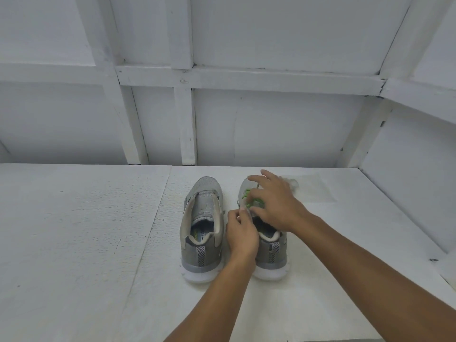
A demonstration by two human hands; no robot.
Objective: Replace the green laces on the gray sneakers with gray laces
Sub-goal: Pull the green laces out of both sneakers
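Observation:
Two gray sneakers stand side by side, heels toward me, on the white table [86, 230]. The left sneaker [203, 225] has no lace in it and its tongue lies bare. The right sneaker [270, 253] carries a green lace [249, 197] over its tongue. My left hand [240, 233] is at the inner side of that shoe's upper, fingers curled, apparently pinching its edge. My right hand [274, 203] lies over the laced part, its fingers curled into the green lace, index finger stretched toward the toe. Both hands hide most of the lacing.
A clear plastic bag [308, 188] lies flat on the table just beyond and right of the right sneaker. White panelled walls close the table at the back and on the right.

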